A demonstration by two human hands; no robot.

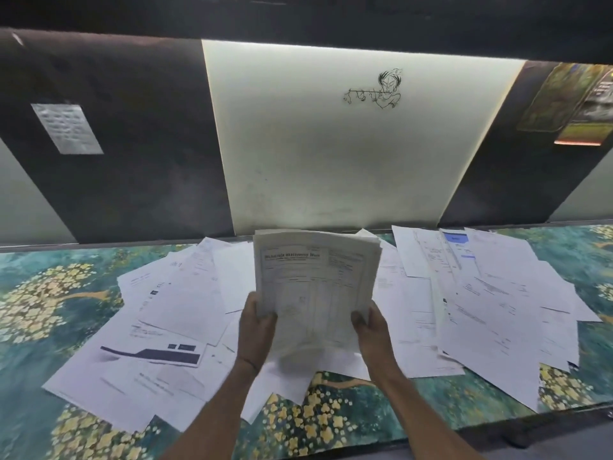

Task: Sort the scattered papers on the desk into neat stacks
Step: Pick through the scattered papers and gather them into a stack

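Both hands, left hand (257,322) and right hand (368,323), have fingers gripping a white printed paper sheaf (316,283) upright, long axis near-to-far, above loose white sheets (497,293) scattered across the green floral bench (49,293).

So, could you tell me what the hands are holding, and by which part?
A bundle of papers, held upright by its lower corners: left hand, right hand.

Both hands, left (257,322) and right (371,327), raised, fingers curled closed.
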